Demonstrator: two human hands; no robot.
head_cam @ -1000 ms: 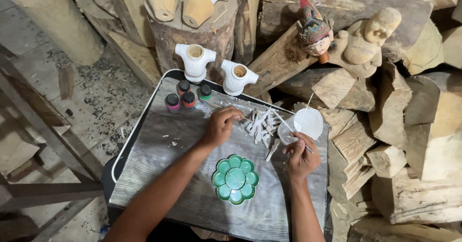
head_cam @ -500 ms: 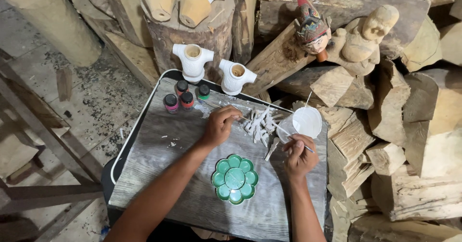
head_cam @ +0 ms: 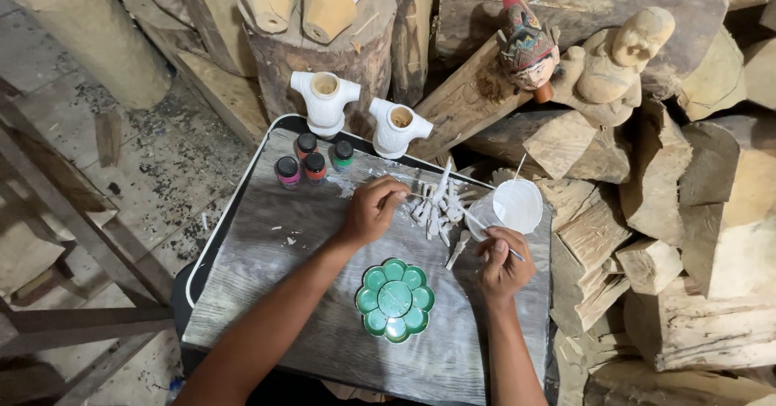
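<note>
The left hand (head_cam: 373, 210) rests near the middle of the grey board (head_cam: 267, 293), its fingers curled and pinched on one small white carved piece at the edge of a pile of white carved pieces (head_cam: 437, 208). The right hand (head_cam: 503, 267), close to the board's right edge, is closed around a thin paintbrush (head_cam: 483, 230) that points up and left toward the pile. A white plastic cup (head_cam: 509, 206) lies tipped on its side just above this hand. A green flower-shaped palette (head_cam: 395, 299) sits between the two forearms near the front edge. Four small paint jars (head_cam: 311, 159) stand at the far left corner, and two white-painted wooden torsos (head_cam: 360, 111) stand just beyond the far edge.
</note>
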